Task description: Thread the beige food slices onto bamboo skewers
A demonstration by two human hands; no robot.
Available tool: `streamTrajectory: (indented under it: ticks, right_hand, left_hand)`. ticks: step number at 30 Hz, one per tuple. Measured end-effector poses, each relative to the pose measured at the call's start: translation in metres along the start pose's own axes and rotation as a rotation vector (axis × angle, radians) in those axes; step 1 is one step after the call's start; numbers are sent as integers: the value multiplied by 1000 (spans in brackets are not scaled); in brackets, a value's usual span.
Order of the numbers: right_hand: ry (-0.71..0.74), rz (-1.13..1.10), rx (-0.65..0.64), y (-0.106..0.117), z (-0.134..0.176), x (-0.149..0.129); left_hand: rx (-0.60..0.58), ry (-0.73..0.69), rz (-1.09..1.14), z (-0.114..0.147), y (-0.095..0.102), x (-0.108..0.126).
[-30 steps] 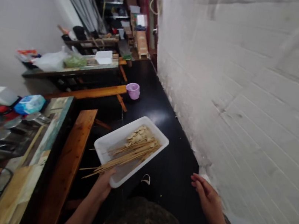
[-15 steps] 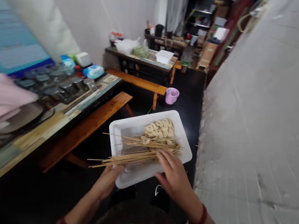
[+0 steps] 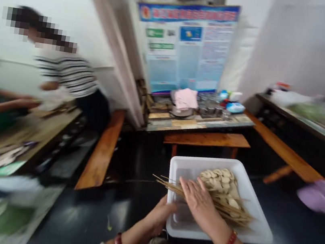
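Observation:
A white plastic tray (image 3: 251,189) is held in front of me, low and right of centre. It carries a pile of pale sliced pieces (image 3: 218,179) and a bundle of bamboo skewers (image 3: 230,211) lying across it, their ends sticking out over the left rim. My left hand (image 3: 160,216) grips the tray's near left edge from below. My right hand (image 3: 199,203) lies flat on the skewers inside the tray, fingers spread; a red bead bracelet is on that wrist.
Wooden benches (image 3: 101,155) (image 3: 207,139) stand ahead, with a cluttered table (image 3: 193,118) and a blue poster board (image 3: 188,44) behind. A person in a striped shirt (image 3: 68,73) works at a left table. A purple tub (image 3: 322,195) sits on the dark floor, right.
My view has swung left, away from the brick wall, toward the poster and the people. My right hand has moved from the tray's near edge onto the skewers; the left still holds the tray.

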State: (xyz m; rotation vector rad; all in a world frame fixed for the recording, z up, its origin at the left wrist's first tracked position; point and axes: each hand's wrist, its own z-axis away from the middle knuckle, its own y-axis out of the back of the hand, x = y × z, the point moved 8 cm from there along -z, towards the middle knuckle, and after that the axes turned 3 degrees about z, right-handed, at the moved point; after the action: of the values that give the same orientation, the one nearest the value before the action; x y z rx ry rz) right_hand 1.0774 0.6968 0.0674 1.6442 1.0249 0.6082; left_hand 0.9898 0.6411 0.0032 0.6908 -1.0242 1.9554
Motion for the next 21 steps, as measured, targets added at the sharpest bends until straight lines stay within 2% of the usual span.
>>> streamTrajectory:
  ticks: [3,6,8,10,13,16,18,21]
  right_hand:
    - [217,-41,23,-18,-39,-59]
    - [403,-79,-17,-29,-67,-113]
    - [487,-121,-66,-27,-76,-137]
    - [539,-195,-80,-16,-76,-145]
    - [556,-349,-35,1,-63,-129]
    - [408,-553,38,-2,-47,-81]
    - [207,-731,37,-20,-37,-41]
    - [-140,-1037,-123,-63,-17,1]
  left_hand:
    - [119,-94,139,39,57,17]
    - [283,-197,254,74,107,21]
    - [374,-254,311,92,127,19]
    - [443,-296,351,104,136,13]
    - [547,-347,422,119,138,0]
    - [643,-375,492,130,134,-16]
    - [710,-377,514,138,130,-28]
    - [820,-355,514,147,127,-45]
